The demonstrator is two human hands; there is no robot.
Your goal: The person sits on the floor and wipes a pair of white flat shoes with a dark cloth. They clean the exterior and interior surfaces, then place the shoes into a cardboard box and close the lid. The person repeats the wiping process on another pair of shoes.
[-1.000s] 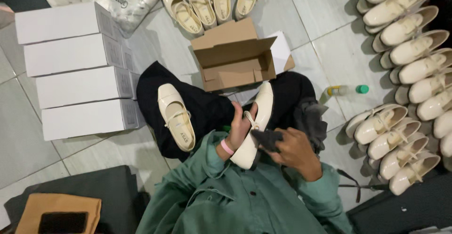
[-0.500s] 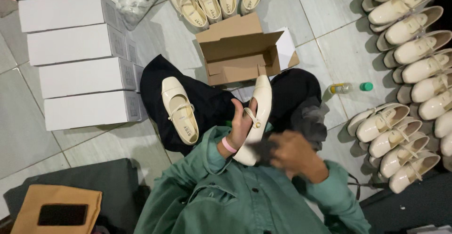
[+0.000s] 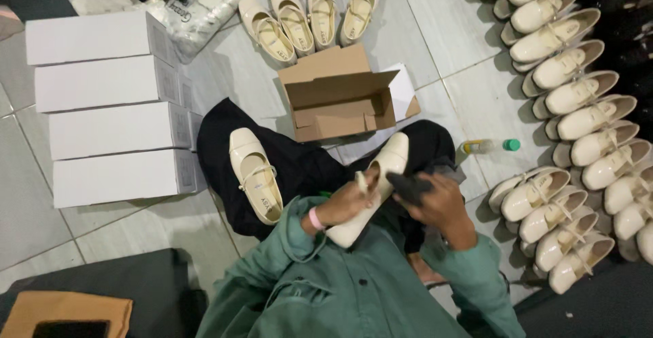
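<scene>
My left hand (image 3: 348, 200) grips a cream strapped flat shoe (image 3: 382, 169) by its middle, toe pointing away from me, over my lap. My right hand (image 3: 441, 203) holds a dark cloth (image 3: 410, 187) pressed against the shoe's right side. A matching cream shoe (image 3: 255, 175) lies on my left thigh, on the black trousers. An open brown cardboard box (image 3: 338, 94) stands on the tiled floor just beyond my knees.
Several white shoe boxes (image 3: 109, 113) are stacked in a row at the left. Several cream shoes (image 3: 309, 8) lie beyond the box, and many more (image 3: 578, 120) line the right side. A small green-capped bottle (image 3: 491, 146) lies at my right knee. A tan box (image 3: 61, 314) sits at bottom left.
The view has shifted slightly. My hands keep hold of the shoe and cloth; the cloth has moved a little along the shoe's side.
</scene>
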